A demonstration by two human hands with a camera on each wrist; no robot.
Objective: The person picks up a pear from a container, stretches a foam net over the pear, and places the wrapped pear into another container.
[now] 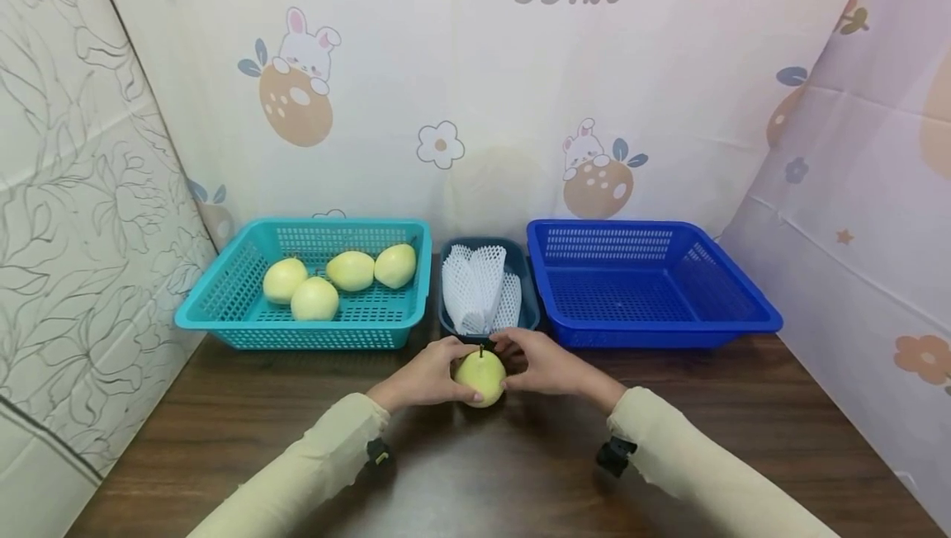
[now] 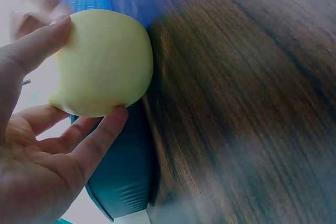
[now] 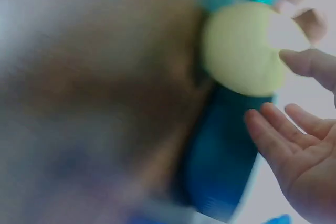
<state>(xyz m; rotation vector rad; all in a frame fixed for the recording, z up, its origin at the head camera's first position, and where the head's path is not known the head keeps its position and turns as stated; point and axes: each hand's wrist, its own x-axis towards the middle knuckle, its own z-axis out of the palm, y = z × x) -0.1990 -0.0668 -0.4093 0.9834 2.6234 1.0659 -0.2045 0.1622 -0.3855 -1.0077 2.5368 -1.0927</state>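
A yellow-green pear point(image 1: 481, 379) stands stem up near the middle of the table. My left hand point(image 1: 434, 373) holds it from the left, thumb on the near side and fingers on the far side; in the left wrist view those fingertips point(image 2: 119, 113) press its skin. From the right comes my right hand point(image 1: 546, 365), its thumb point(image 3: 299, 61) at the pear and its other fingers spread away from it. Just behind the pear, white foam net sleeves point(image 1: 479, 286) lie in a small dark teal basket point(image 1: 529, 307).
At the left stands a turquoise basket point(image 1: 319, 338) with several pears point(image 1: 314, 299) in it. A blue basket point(image 1: 661, 332) is at the right. Behind them hangs a patterned curtain point(image 1: 490, 84), and a lined wall panel point(image 1: 67, 191) borders the left side of the wooden table point(image 1: 475, 480).
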